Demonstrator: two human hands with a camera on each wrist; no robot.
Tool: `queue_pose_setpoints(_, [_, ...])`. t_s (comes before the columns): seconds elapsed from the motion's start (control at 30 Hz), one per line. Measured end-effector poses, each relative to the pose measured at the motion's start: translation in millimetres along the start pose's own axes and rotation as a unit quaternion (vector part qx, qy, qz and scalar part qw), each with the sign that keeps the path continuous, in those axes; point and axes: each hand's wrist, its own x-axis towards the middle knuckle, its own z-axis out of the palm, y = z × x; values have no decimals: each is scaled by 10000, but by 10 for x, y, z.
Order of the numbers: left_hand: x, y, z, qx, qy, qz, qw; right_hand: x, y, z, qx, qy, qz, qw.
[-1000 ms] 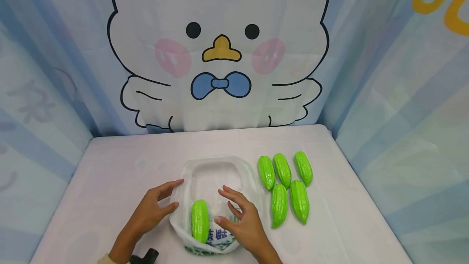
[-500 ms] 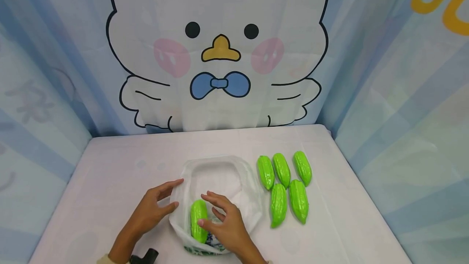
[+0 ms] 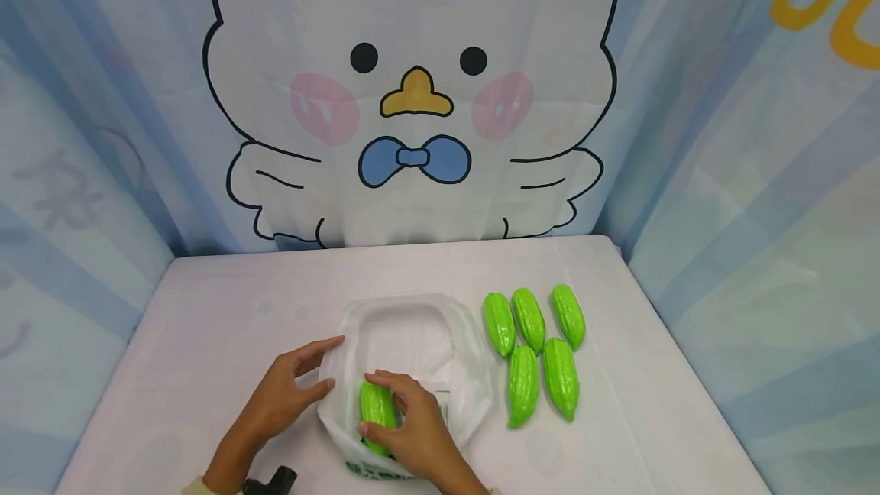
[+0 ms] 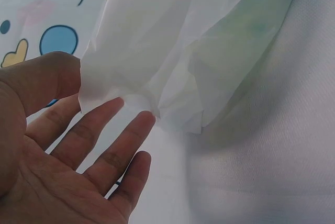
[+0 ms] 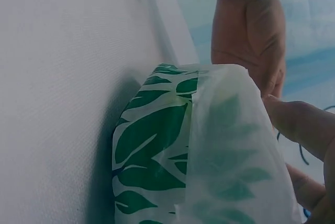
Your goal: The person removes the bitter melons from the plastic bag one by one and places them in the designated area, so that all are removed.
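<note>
A white plastic bag [image 3: 474, 346] with green leaf print [image 5: 152, 145] stands with its mouth spread wide on the table. Inside its near left part lies a glossy green ridged bitter melon [image 3: 376, 403]. My right hand [image 3: 419, 426] reaches into the bag and holds this bitter melon, thumb across its lower part and fingers at its upper end, hiding its right side. At the bag's left rim, my left hand [image 3: 285, 388] touches the plastic with thumb and index finger apart. In the left wrist view the other fingers of the left hand [image 4: 78, 156] are spread, fairly straight.
Several more green bitter melons [image 3: 529, 319] lie in two rows right of the bag on the white table [image 3: 639, 403]. A black object [image 3: 271, 482] shows by the left forearm. Printed curtains [image 3: 412, 212] stand behind and at both sides.
My right hand has moved left and down over the bitter melon in the bag, its fingers closing round it. The left hand stays at the rim.
</note>
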Motion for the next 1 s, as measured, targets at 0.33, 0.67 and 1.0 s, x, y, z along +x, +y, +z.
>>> queue_pose_setpoints(0.33, [10, -30, -15, -16, 5, -51, 10000, 27, 11, -19, -611, -90, 243, 9978])
queue_pose_setpoints(0.67, [-7, -15, -17, -25, -24, -84, 10000, 57, 18, -107, 387, -66, 662, 9970])
queue_pose_setpoints(1.0, [2, -18, -17, -43, 4, -155, 9999, 88, -13, -241, 1422, -22, 497, 9886])
